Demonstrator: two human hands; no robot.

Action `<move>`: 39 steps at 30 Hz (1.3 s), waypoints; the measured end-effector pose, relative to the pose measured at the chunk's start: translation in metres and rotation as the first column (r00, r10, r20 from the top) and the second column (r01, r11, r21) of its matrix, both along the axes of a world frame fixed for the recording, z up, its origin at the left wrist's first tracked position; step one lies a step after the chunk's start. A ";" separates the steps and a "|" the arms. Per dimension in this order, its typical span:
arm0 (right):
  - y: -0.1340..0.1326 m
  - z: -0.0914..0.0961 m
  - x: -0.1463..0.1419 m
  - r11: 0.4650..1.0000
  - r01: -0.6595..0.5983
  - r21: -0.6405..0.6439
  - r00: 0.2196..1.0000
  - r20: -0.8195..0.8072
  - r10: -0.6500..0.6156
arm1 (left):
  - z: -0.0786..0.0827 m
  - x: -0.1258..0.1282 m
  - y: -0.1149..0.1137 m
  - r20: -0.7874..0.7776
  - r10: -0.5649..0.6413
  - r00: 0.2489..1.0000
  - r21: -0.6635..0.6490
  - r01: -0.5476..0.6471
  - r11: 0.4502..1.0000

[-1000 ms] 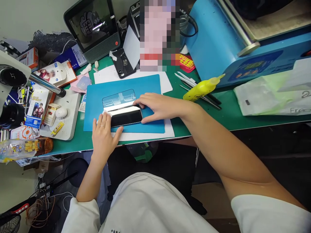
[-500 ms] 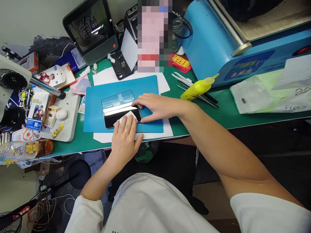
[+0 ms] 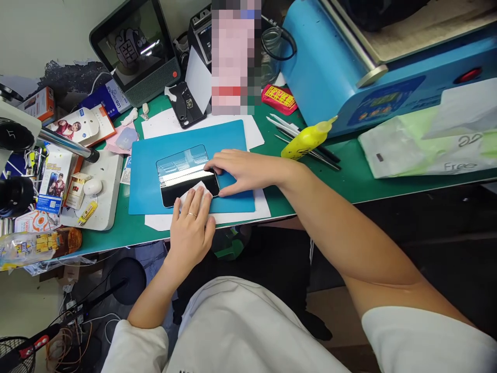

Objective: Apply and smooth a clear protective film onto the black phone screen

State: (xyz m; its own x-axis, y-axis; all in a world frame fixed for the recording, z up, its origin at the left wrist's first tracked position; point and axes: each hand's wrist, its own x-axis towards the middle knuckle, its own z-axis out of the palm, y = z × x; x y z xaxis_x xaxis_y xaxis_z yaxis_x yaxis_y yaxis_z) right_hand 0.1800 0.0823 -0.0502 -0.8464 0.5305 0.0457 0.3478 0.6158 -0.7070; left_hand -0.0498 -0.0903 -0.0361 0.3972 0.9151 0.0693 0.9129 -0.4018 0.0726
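A smartphone (image 3: 174, 178) with a glossy black, reflecting screen lies at a slant on a blue mat (image 3: 145, 171). My right hand (image 3: 243, 170) reaches in from the right and grips the phone's right end, thumb at the near corner and fingers at the screen's right part. Under the fingers of my left hand (image 3: 192, 220), a white wipe (image 3: 199, 188) is held against the screen's near edge. The left fingers are extended, with a ring on one of them. Most of the wipe is hidden beneath them.
White paper (image 3: 261, 204) sticks out under the mat. A yellow bottle (image 3: 308, 139) lies by tweezers and pens at right, before a blue machine (image 3: 314, 67). A display (image 3: 135, 46) and a black phone case (image 3: 187, 106) are behind; boxes and a drink bottle (image 3: 42, 243) stand left.
The whole view has shifted slightly left. My left hand has slid a little toward the near edge of the phone with the wipe; my right hand keeps its hold on the phone.
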 end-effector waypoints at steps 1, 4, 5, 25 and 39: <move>0.000 0.000 0.000 1.000 -0.004 -0.001 1.000 -0.003 0.004 | 0.000 0.003 0.003 0.001 0.002 1.000 -0.009 -0.002 1.000; -0.001 -0.001 0.000 1.000 -0.007 0.015 1.000 -0.021 0.007 | 0.000 0.012 0.015 -0.003 -0.005 1.000 -0.034 0.004 0.999; -0.001 -0.001 0.000 1.000 -0.005 0.022 1.000 -0.027 0.006 | 0.001 0.015 0.018 -0.005 -0.005 1.000 -0.041 0.005 0.999; -0.001 -0.003 0.001 0.999 -0.004 0.035 1.000 -0.026 0.005 | 0.007 0.015 0.015 -0.047 0.010 0.999 -0.071 -0.014 0.997; -0.003 0.001 0.000 1.000 0.008 0.011 1.000 -0.003 -0.008 | 0.010 0.027 0.027 -0.014 0.012 1.000 -0.075 -0.013 0.997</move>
